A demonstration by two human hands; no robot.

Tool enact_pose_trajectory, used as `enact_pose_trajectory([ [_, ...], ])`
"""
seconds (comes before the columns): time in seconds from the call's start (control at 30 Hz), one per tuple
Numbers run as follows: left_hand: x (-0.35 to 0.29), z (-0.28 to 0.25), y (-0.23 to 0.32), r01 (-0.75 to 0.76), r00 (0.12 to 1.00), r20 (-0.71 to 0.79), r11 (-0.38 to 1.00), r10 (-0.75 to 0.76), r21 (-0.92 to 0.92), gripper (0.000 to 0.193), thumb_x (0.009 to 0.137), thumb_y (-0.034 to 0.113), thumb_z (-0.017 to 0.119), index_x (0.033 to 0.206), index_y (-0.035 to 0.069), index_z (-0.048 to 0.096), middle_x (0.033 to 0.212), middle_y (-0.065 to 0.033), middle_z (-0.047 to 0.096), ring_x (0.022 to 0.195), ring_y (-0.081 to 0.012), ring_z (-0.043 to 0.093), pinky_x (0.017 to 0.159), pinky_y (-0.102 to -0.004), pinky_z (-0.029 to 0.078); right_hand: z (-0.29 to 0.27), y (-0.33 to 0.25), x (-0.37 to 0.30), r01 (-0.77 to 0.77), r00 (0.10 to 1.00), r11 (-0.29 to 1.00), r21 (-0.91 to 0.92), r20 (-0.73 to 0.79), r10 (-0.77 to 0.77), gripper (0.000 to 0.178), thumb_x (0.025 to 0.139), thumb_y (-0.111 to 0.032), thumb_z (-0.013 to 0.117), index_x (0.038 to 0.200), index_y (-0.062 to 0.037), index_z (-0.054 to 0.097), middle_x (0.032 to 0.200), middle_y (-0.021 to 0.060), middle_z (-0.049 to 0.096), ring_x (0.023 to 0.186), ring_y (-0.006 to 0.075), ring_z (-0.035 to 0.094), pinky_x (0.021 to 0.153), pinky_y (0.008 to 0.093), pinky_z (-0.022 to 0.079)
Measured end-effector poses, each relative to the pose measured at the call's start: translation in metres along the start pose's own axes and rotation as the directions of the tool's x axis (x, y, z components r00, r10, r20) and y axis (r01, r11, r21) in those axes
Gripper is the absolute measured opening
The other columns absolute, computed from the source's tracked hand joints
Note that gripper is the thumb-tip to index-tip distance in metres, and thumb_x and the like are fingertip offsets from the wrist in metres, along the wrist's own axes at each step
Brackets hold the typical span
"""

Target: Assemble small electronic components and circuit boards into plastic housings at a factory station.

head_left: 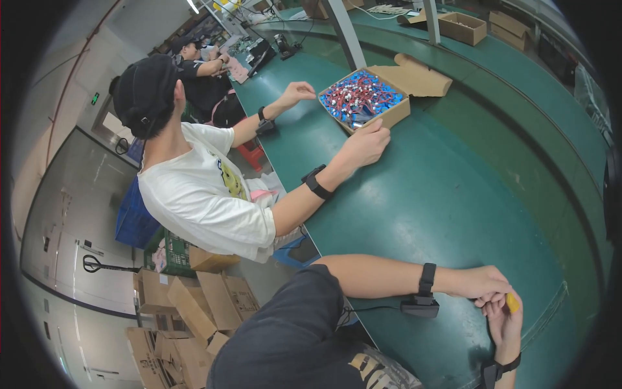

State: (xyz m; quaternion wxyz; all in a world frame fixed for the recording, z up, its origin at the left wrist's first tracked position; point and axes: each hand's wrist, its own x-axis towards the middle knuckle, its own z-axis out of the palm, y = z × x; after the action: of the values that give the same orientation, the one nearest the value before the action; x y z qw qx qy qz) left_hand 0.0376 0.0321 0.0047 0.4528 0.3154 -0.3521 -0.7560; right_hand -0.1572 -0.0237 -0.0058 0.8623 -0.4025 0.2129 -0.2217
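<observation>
My left hand (484,283) reaches across the green table at the lower right, its fingers bent and closed against my right hand (505,322). The right hand comes up from the lower edge with its fingers curled. Where the two meet, a small yellow piece (513,302) shows beside the fingertips. Whether it is gripped or worn on a finger, I cannot tell. Anything else between the fingers is hidden. A black strap with a dark box (421,306) sits on my left wrist, and another black strap (500,369) is round the right one.
To my left a co-worker in a white shirt (201,188) holds both hands by an open cardboard box (379,123) of blue parts with red wires. The green table (414,207) runs between us. Cardboard cartons (194,311) stand on the floor; another person (201,71) works farther off.
</observation>
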Motion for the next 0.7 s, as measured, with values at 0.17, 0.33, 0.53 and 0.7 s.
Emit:
enact_pose_trajectory([
  [0.17,0.0023,-0.0035,-0.0015,0.007,1.0,0.005,1.0,-0.007,0.0,0.04,0.106,0.025,0.05,0.076,0.0,0.059,0.075,-0.0097,0.065,0.05,-0.0123,0.052,0.053,-0.028,0.048,-0.002,0.0015,0.0015,-0.002,1.0,1.0,0.01,-0.021,0.002,0.038,0.107,-0.035,0.054,0.088,-0.0017,0.054,0.082,0.0109,0.058,0.065,0.0193,0.056,0.063,0.0339,0.05],
  [0.33,0.0037,-0.0048,-0.004,0.0,1.0,-0.006,1.0,0.0,-0.001,0.041,0.106,0.025,0.051,0.075,0.0,0.057,0.075,-0.0101,0.065,0.05,-0.0127,0.051,0.051,-0.0278,0.047,-0.0032,0.0023,0.0022,-0.013,0.999,1.0,-0.002,-0.049,0.013,0.04,0.106,-0.038,0.055,0.088,-0.0016,0.054,0.083,0.012,0.059,0.065,0.02,0.056,0.063,0.0341,0.05],
  [0.53,0.0028,-0.0049,-0.0021,0.006,1.0,-0.005,1.0,-0.006,0.0,0.041,0.106,0.025,0.051,0.074,0.001,0.057,0.076,-0.0106,0.065,0.05,-0.013,0.052,0.051,-0.0275,0.046,-0.0031,0.0019,0.0031,-0.005,1.0,1.0,-0.01,-0.027,0.005,0.042,0.105,-0.039,0.057,0.088,-0.0009,0.055,0.083,0.0125,0.06,0.066,0.0204,0.057,0.064,0.0339,0.05],
  [0.7,0.0045,-0.0097,-0.006,0.002,1.0,0.007,1.0,-0.002,0.005,0.041,0.106,0.025,0.051,0.074,0.001,0.057,0.076,-0.0101,0.065,0.05,-0.0131,0.053,0.05,-0.0271,0.045,0.0003,0.0009,0.006,-0.007,1.0,1.0,-0.024,-0.028,0.006,0.042,0.105,-0.039,0.057,0.089,0.0001,0.056,0.083,0.0119,0.06,0.066,0.0203,0.057,0.064,0.0336,0.051],
])
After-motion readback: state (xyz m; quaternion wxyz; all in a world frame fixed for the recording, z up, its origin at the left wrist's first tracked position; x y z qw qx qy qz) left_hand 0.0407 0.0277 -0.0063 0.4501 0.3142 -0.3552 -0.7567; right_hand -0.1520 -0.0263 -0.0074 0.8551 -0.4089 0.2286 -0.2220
